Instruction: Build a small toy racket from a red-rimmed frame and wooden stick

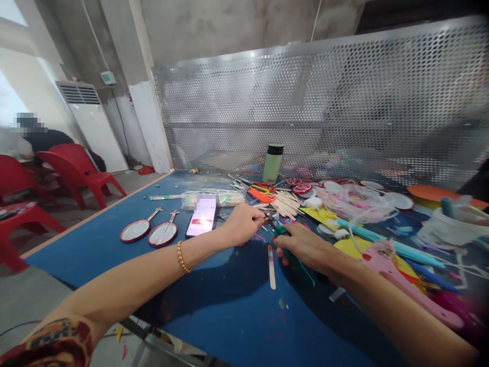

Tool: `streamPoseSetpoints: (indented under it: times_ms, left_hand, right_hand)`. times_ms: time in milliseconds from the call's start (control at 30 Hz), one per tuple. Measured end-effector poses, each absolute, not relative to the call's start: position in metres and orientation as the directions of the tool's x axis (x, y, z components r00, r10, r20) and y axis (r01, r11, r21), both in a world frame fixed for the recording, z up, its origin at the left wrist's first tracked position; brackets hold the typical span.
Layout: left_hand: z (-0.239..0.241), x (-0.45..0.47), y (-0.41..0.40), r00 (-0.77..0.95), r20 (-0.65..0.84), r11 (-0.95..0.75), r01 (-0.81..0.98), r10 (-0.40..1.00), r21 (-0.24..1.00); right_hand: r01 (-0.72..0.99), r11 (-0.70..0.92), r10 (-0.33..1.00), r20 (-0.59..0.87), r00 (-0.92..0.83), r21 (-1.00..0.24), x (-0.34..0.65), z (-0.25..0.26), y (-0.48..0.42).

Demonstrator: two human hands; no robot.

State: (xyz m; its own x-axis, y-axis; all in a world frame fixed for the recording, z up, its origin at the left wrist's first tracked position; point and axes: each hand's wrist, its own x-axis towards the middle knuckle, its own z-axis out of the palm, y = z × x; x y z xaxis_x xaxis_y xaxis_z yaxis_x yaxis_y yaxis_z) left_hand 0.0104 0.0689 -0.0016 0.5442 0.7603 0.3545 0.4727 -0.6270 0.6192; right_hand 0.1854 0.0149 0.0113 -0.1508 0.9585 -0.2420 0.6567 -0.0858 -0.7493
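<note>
Presently, by remote view, I list: one right grip (300,242), wrapped about green-handled pliers (301,267) over the middle of the blue tabletop (229,316), nose pointing far and left. One left grip (242,224), fingertips pressed together beside the nose of the pliers; whether anything small lies between them, I cannot tell. One flat wooden stick (272,270), its far end coloured, lying just near of the pliers. To the left, I count two red-rimmed discs (135,231) with stick handles, and one lit phone (202,221). Farther off: one heap of bare wooden sticks (288,204); one green flask (272,165), black-lidded, before a perforated metal panel (324,102). To the right: one pink tool (410,288), one white tub (439,229), crumpled clear plastic (355,201).
</note>
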Motion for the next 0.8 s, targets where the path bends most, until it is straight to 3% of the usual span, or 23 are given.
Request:
streamPoseSetpoints:
  times_ms: [267, 467, 800]
  left_hand:
    - [0.004, 0.013, 0.057, 0.537, 0.401, -0.665, 0.516, 0.742, 0.54]
    - [0.003, 0.011, 0.052, 0.533, 0.431, -0.685, 0.581, 0.728, 0.439]
    - [-0.005, 0.012, 0.056, 0.513, 0.382, -0.636, 0.672, 0.769, 0.379]
  right_hand:
    - [0.639, -0.095, 0.961, -0.238, -0.142, -0.763, 0.186, 0.014, 0.008]
    - [0.706, -0.031, 0.978, -0.166, -0.123, -0.708, 0.189, 0.004, 0.008]
    - [0.734, -0.137, 0.954, -0.289, -0.083, -0.665, 0.178, 0.009, 0.011]
